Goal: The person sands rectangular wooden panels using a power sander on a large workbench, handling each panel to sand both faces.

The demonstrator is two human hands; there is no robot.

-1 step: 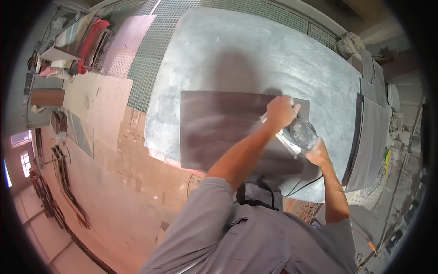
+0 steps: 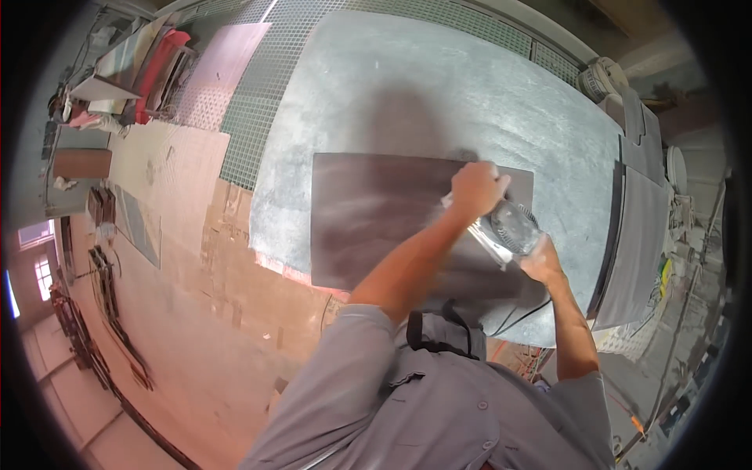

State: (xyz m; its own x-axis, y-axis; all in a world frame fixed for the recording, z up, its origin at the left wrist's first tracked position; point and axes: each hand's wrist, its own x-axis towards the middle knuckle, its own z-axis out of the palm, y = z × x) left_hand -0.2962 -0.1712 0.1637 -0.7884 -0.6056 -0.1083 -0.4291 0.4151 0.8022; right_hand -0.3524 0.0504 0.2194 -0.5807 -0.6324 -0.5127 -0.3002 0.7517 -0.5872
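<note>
A corded power sander (image 2: 515, 227), with a vented round motor housing and a flat pale base, rests on the dark rectangular panel (image 2: 368, 219) near its right side. My left hand (image 2: 475, 189) is closed around the sander's far left end. At the near right end, my right hand (image 2: 539, 260) grips the housing, its fingers partly hidden and slightly blurred. A black cord (image 2: 523, 316) runs by my right forearm. The panel lies on a large pale grey, dust-marked sheet (image 2: 478, 86), and my left forearm covers part of the panel.
Green grating (image 2: 262, 102) borders the sheet on the left and far side. More grey panels (image 2: 633, 235) are stacked at the right beside a dark edge. Brown board (image 2: 243, 251) covers the floor at left. Leaning sheets and red cloth (image 2: 160, 70) stand far left; a bucket (image 2: 603, 78) stands far right.
Both hands and the sander have shifted slightly left across the panel. My grip on the sander looks the same.
</note>
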